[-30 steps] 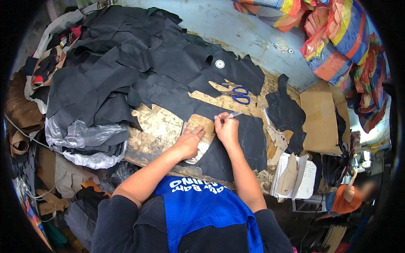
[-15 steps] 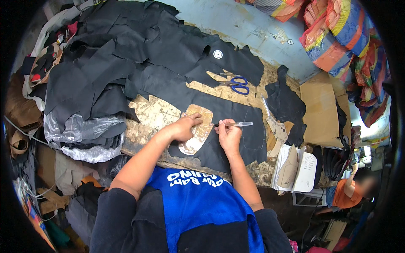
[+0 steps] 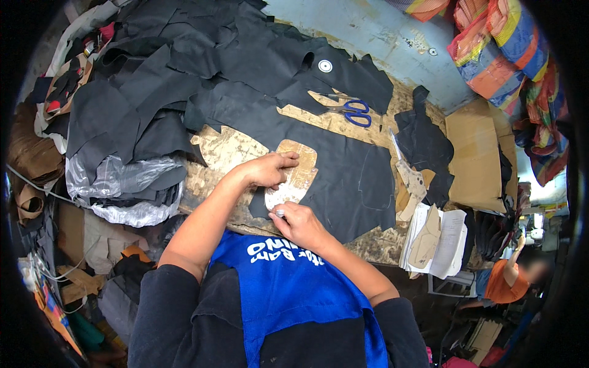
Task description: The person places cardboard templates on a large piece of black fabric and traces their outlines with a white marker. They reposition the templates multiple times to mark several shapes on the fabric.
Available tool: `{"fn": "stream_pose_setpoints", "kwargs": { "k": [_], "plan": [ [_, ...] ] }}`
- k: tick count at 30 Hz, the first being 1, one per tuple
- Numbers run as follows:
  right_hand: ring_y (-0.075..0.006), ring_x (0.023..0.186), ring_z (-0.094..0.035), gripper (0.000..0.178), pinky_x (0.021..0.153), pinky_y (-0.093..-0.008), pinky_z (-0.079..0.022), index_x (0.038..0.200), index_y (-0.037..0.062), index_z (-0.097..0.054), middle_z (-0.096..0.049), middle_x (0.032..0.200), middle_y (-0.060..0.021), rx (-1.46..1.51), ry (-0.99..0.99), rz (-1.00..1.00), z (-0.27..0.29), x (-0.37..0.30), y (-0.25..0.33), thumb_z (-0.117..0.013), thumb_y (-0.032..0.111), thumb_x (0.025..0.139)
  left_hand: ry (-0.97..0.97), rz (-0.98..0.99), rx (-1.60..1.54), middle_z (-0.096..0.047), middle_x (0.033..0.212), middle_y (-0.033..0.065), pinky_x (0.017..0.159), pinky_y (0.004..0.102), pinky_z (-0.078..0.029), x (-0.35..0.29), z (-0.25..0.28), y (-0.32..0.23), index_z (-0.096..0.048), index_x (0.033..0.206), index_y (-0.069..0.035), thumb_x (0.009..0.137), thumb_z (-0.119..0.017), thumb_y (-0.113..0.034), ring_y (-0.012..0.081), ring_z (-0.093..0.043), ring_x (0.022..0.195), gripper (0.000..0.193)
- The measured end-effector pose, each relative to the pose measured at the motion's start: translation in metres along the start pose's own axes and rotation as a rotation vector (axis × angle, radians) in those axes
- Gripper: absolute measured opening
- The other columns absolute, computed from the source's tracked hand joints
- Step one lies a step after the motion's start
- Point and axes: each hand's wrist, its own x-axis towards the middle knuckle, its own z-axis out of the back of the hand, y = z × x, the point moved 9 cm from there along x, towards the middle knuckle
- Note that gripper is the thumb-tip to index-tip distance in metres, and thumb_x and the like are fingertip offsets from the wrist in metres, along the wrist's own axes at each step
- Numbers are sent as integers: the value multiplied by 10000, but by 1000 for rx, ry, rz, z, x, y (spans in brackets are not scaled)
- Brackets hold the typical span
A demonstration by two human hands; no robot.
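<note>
A worn tan-and-white pattern template [image 3: 300, 156] with rounded corners lies on a black sheet [image 3: 343, 178] that looks like leather or fabric. Across its left side rests my left hand [image 3: 268, 170], fingers stretched out and pressing it down. Down at the template's near end, my right hand [image 3: 299, 224] is closed around a pen [image 3: 280, 213]; only the pen's pale end shows, and its tip is hidden. A faint drawn outline runs over the right part of the black sheet. Blue-handled scissors [image 3: 356, 113] lie farther back.
Black sheets [image 3: 141, 92] are heaped at the left, partly over clear plastic [image 3: 123, 190]. At the right are a pointed blade [image 3: 395, 145], an open notebook [image 3: 448, 242] with card patterns, and a cardboard box [image 3: 475, 159]. Another person in orange [image 3: 506, 282] is at far right.
My right hand has moved with the pen from the template's right edge down to its near end, left of before. The left hand still rests on the template. The whole view has shifted slightly.
</note>
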Motion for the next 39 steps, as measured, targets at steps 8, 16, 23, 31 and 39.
{"fn": "stream_pose_setpoints", "kwargs": {
  "k": [8,16,23,31,39],
  "plan": [
    [-185,729,-655,98,639,-311,-513,920,-3,-599,-654,816,-96,317,-214,-207,7,2,-34,-627,60,850,-120,-50,245,-265,1493,104,800,313,-501,3,8,-5,-453,1297,65,756,-578,-13,210,-595,963,561],
    [-201,694,-663,121,665,-316,-572,973,-39,-542,-635,775,-132,774,-688,-460,65,-53,-86,-537,74,929,-720,41,756,-620,1011,157,877,360,-459,-7,67,-29,-554,1109,-23,535,-869,-284,284,-559,1031,705],
    [-176,689,-654,139,608,-253,-538,976,-47,-549,-631,784,-120,563,-769,-400,90,-34,-126,-586,63,898,-861,-485,-652,-645,999,150,775,270,-526,-71,124,-19,-517,1136,59,768,-690,17,189,-652,865,408],
    [-65,592,-562,104,535,-208,-450,871,-3,-587,-620,709,-42,258,-653,-319,83,21,-149,-629,91,860,-794,-513,-849,-653,1027,132,816,291,-527,-123,95,-28,-550,1123,40,846,-603,-6,175,-651,897,286],
    [-104,594,-580,122,558,-256,-472,836,-19,-600,-618,660,-63,63,-607,-307,81,22,-135,-642,95,823,-783,-530,-900,-667,993,109,788,268,-521,-121,81,-36,-599,1078,38,822,-647,16,145,-648,861,261]
  ]
}}
